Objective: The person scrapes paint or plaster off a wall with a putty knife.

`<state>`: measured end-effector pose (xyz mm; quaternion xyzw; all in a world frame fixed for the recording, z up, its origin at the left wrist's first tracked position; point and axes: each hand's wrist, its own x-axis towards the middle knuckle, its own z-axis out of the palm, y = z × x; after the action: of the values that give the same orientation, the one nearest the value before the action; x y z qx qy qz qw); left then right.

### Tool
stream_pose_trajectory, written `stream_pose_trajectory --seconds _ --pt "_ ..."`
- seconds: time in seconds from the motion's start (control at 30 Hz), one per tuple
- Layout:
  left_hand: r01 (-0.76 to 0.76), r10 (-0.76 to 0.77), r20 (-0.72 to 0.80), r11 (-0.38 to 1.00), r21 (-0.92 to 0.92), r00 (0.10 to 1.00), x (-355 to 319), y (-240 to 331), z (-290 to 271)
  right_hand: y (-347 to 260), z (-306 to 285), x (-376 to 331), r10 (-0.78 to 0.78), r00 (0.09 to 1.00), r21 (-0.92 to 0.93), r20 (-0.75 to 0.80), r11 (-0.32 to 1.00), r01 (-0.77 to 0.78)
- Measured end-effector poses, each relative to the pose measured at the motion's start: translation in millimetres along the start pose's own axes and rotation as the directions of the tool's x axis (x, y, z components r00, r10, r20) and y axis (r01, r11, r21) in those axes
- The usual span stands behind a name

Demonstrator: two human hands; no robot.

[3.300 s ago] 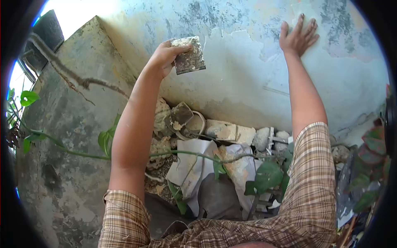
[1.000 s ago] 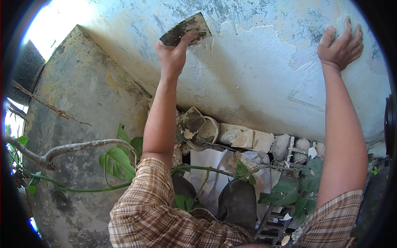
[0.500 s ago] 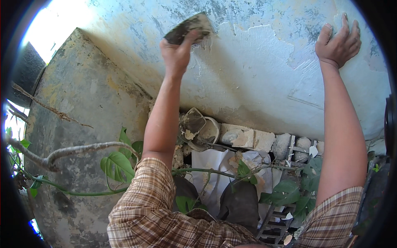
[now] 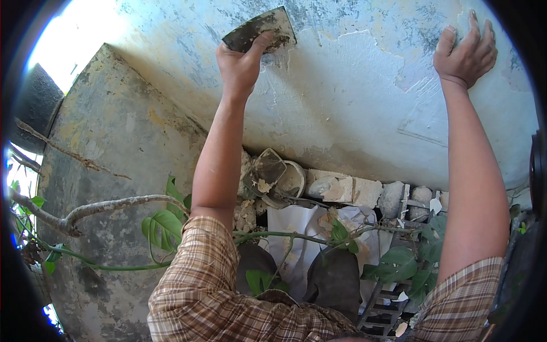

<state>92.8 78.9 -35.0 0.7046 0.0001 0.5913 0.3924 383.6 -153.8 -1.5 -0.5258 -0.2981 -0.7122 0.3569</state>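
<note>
**Scraper blade against a peeling wall, other hand braced flat**

While both arms reach up from the lower edge of the frame, the left hand (image 4: 240, 64) sits at upper centre, its fingers curled around the lower edge of a flat, dark scraper blade (image 4: 259, 29), thumb up along the blade's face. That blade is a wedge-shaped sheet, grimy and grey, held tilted with its right end higher, and its upper edge lies against the wall (image 4: 342, 97) near the top rim of the frame. At upper right, the right hand (image 4: 467, 51) holds nothing: its fingers are extended and held fairly close together, palm pressed flat on the same wall.

That surface is pale blue-white with patches where the coating has flaked away (a large bare area spreads between the two hands). To the left a darker, stained concrete face (image 4: 114, 171) meets it at a corner.

Below the arms, in the centre of the frame, broken stones and rubble (image 4: 347, 189) line the foot of the wall, with a cracked pot-like vessel (image 4: 268, 171) among them and a white sheet (image 4: 296, 228) lying just beneath. A green vine with broad leaves (image 4: 162, 228) crosses the lower left and centre, and a bare grey branch (image 4: 97, 211) runs in from the left edge. Plaid sleeves (image 4: 205, 285) cover both upper arms at the bottom.
</note>
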Motion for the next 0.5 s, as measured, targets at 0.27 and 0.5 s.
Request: stream_pose_trajectory --seconds 0.27,0.5 --pt "-0.046 0.043 0.027 0.989 0.144 0.999 5.5 3.5 5.9 -1.7 -0.7 -5.1 0.012 1.0 0.004 0.009 1.0 -0.012" --pt "-0.08 0.056 0.106 0.967 0.24 0.993 21.9 23.0 -3.7 -3.7 -10.6 2.4 0.082 0.951 -0.11 0.299 0.993 -0.052"
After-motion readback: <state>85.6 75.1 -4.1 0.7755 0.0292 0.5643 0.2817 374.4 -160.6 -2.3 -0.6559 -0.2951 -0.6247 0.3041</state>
